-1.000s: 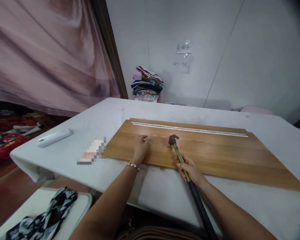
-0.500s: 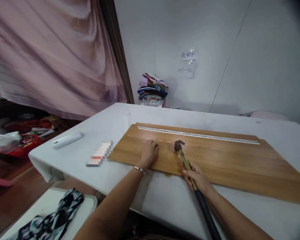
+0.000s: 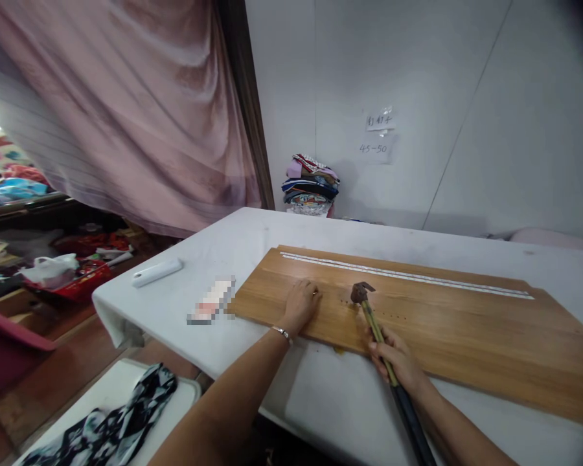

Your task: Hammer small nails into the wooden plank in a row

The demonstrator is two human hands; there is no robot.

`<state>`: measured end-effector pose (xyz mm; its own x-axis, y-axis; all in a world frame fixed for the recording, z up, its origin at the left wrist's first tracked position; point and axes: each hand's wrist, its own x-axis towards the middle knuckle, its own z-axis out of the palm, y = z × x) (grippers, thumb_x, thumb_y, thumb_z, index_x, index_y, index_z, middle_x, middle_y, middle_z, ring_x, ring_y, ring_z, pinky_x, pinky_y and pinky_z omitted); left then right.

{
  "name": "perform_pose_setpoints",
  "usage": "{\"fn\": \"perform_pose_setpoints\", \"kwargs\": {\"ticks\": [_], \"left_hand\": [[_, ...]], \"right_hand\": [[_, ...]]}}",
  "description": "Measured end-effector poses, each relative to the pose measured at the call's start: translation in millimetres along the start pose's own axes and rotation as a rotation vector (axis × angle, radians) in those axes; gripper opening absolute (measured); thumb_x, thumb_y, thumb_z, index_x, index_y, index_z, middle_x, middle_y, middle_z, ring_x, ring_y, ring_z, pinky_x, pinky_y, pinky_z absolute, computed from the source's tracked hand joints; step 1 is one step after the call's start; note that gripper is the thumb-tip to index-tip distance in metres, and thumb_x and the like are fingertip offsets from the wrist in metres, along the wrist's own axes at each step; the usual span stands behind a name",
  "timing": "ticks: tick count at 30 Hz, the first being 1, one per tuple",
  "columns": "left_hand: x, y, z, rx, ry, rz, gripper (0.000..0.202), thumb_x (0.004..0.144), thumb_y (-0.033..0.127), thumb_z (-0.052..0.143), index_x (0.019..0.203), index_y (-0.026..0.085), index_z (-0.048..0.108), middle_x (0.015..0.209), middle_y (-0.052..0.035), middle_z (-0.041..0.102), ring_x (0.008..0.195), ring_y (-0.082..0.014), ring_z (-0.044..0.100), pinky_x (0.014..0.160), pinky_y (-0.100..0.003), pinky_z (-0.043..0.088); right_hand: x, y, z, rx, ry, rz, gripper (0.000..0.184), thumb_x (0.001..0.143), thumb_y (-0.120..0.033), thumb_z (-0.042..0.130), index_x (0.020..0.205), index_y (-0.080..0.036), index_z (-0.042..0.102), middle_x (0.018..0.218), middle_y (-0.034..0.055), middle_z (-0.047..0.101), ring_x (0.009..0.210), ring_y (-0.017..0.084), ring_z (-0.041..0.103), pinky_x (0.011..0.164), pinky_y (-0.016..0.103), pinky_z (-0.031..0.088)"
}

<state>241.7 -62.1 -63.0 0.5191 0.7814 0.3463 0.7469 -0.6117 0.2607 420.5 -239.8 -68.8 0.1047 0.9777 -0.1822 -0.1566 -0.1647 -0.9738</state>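
My right hand (image 3: 396, 359) is closed round the handle of a claw hammer (image 3: 379, 340). The rusty head is low over the brown wooden board (image 3: 466, 330), its claw turned to the right. The dark end of the handle runs down toward me. On either side of the head, a row of small dark dots marks the board; whether they are nail heads or holes is too small to tell. My left hand (image 3: 301, 304) rests on the board left of the hammer head, fingers bent and together. What its fingertips hold, if anything, is hidden. That wrist has a bracelet (image 3: 282, 333).
Two white strips (image 3: 408, 275) lie along the board's far side. On the white-covered table (image 3: 223, 243) are a white cylinder-like object (image 3: 157, 272) and a blurred-out flat object (image 3: 211, 301). Folded cloths (image 3: 311, 184) stand behind; a stool (image 3: 121, 382) with patterned fabric is at lower left.
The whole view has shifted, so the table and board appear farther right and slightly lower. My left hand stays on the board, and my right hand still grips the hammer with its head low over the dots.
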Motion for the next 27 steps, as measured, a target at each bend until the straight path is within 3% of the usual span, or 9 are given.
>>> {"fn": "perform_pose_setpoints", "kwargs": {"ticks": [15,27], "left_hand": [[2,-7,12.6,0.098,0.046,0.032,0.017,0.088,0.02,0.041,0.081,0.016,0.056,0.086,-0.0087,0.06,0.086,-0.0206,0.053,0.079,-0.033,0.039],[2,-1,0.8,0.01,0.049,-0.015,0.019,0.087,0.022,0.042,0.076,0.019,0.057,0.081,-0.0074,0.061,0.083,-0.0206,0.055,0.077,-0.033,0.039]], "right_hand": [[-2,-1,2,-0.005,0.012,-0.018,0.036,0.068,-0.041,0.057,0.094,-0.017,0.047,0.035,-0.0107,0.044,0.024,0.006,0.029,0.028,0.017,0.023],[-3,-6,4,-0.014,0.026,-0.022,0.033,0.067,-0.039,0.055,0.091,-0.017,0.048,0.035,-0.0103,0.044,0.025,0.006,0.03,0.029,0.017,0.024]]}}
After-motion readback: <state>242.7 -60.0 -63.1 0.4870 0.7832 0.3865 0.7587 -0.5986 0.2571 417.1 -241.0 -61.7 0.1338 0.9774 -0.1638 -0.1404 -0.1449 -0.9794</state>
